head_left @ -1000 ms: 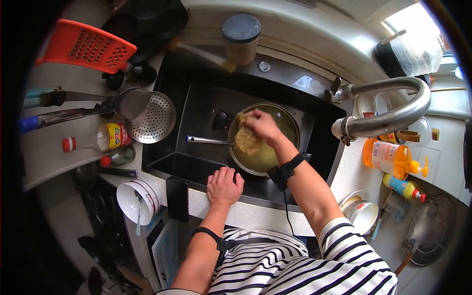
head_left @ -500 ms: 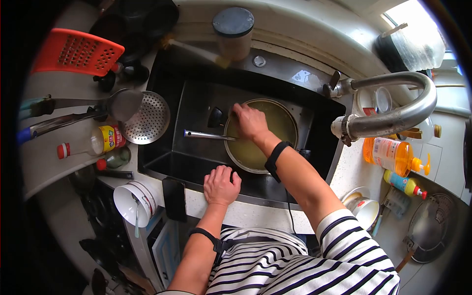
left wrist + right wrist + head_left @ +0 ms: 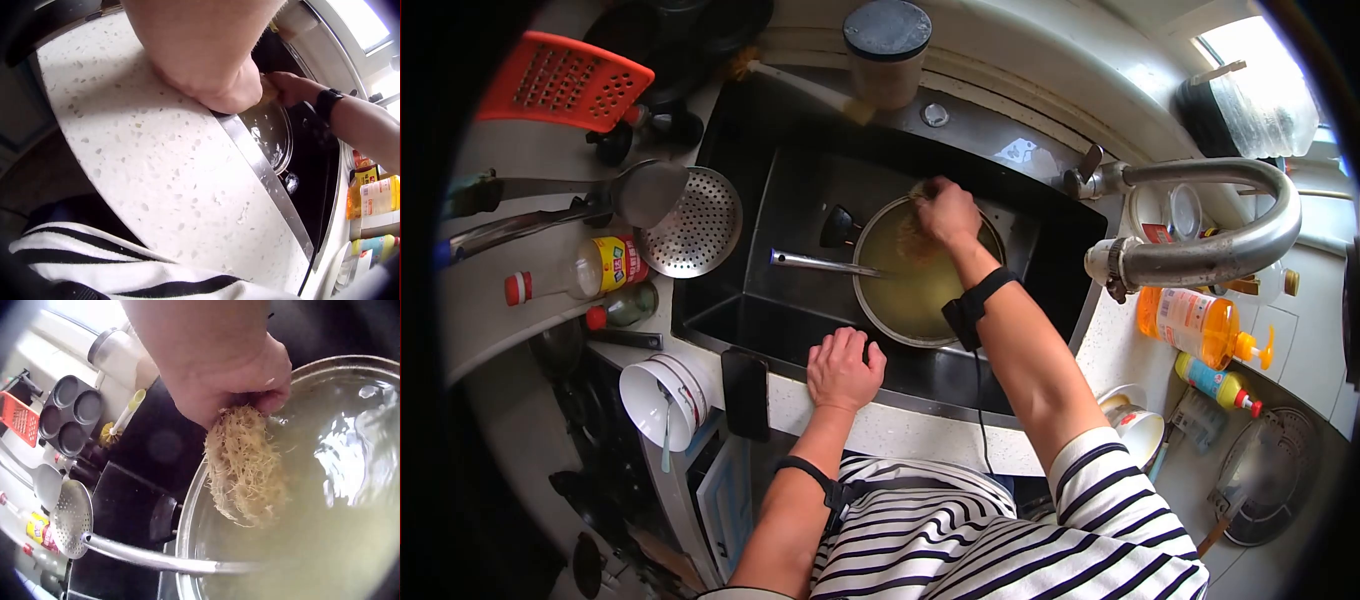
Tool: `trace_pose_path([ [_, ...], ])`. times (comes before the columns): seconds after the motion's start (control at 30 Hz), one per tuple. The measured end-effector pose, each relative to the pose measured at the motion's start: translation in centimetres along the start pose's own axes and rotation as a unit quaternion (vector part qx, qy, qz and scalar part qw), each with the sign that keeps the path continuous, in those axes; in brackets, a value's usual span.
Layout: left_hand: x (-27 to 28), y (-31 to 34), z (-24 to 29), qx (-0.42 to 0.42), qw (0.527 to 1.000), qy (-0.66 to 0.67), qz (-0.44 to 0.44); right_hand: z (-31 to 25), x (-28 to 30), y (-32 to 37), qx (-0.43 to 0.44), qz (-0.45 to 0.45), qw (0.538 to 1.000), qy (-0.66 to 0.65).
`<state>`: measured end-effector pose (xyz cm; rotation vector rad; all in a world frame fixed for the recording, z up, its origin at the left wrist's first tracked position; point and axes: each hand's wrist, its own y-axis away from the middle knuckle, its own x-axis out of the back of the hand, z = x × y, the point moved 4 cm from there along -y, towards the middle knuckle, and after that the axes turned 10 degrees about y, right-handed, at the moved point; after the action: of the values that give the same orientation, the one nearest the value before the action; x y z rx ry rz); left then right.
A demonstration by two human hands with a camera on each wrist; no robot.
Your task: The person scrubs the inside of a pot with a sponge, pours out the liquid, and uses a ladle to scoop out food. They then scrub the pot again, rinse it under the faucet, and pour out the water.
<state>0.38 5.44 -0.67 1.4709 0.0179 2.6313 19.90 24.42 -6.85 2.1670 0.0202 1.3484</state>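
A fibrous tan scrubber [image 3: 244, 469] hangs from the right hand [image 3: 219, 369], whose curled fingers grip its top in the right wrist view. Its lower end dips into cloudy yellowish water in a round pot [image 3: 862, 300] standing in the dark sink [image 3: 750, 300]. In the head view the right hand [image 3: 949, 212] is at the pot's far rim. A metal utensil handle [image 3: 825, 263] crosses the pot's left rim into the water. The left hand [image 3: 844, 372] rests on the sink's near edge with its fingers extended, holding nothing.
A curved faucet [image 3: 1200, 262] reaches over the sink's right side. Left of the sink are a perforated skimmer [image 3: 692, 222], a red basket [image 3: 565, 82], bottles and stacked bowls [image 3: 662, 400]. A phone [image 3: 746, 395] stands at the near edge. An orange soap bottle [image 3: 1190, 322] lies right.
The right hand has moved from the pot's left part to its far rim, still gripping the scrubber. The left hand stays at the sink's edge; the head view has shifted slightly.
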Motion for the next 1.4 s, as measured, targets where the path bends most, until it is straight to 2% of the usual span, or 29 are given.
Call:
trace_pose_path([
  [0.13,-0.1,0.0,0.2,0.002,1.000,-0.004,-0.006,-1.5,-2.6,1.7,-0.081,-0.006,0.992,-0.098],
  [0.3,0.0,-0.1,0.3,0.004,1.000,-0.004,-0.013,-1.5,-3.3,1.5,-0.078,-0.014,0.989,-0.121],
  [0.43,0.2,-0.2,0.4,0.010,1.000,-0.004,-0.015,0.7,-2.0,0.7,-0.125,0.026,0.981,-0.145],
  [0.63,0.1,-0.1,0.3,0.006,1.000,-0.003,-0.007,7.6,-1.7,0.7,-0.252,0.130,0.932,-0.225],
  [0.73,0.1,0.0,0.3,0.007,1.000,0.000,-0.008,10.2,-2.9,3.3,-0.362,0.193,0.837,-0.362],
  [0.83,0.1,-0.1,0.2,0.000,1.000,0.000,-0.003,12.9,-6.8,3.0,-0.387,0.215,0.690,-0.573],
  [0.97,0.0,-0.1,0.2,0.002,1.000,-0.005,-0.014,9.5,-4.4,3.4,-0.419,0.163,0.629,-0.634],
  [1.07,0.0,0.0,0.2,0.001,1.000,0.000,-0.007,10.3,-7.3,-0.4,-0.332,0.216,0.740,-0.544],
  [1.13,0.1,-0.2,0.2,0.004,1.000,-0.002,-0.009,7.6,-5.4,-0.3,-0.302,0.194,0.826,-0.435],
  [1.2,0.0,0.0,0.4,0.004,1.000,0.001,-0.013,5.8,-4.4,-0.4,-0.295,0.157,0.889,-0.313],
  [1.27,0.0,0.0,0.3,0.000,1.000,0.003,-0.010,3.0,-3.4,0.5,-0.252,0.125,0.920,-0.273],
  [1.33,0.0,0.0,0.3,0.003,1.000,-0.001,-0.017,0.7,-3.2,1.0,-0.226,0.027,0.945,-0.234],
  [1.4,-0.1,0.0,0.2,0.004,1.000,-0.003,-0.018,-1.2,-2.9,1.8,-0.186,-0.004,0.965,-0.186],
])
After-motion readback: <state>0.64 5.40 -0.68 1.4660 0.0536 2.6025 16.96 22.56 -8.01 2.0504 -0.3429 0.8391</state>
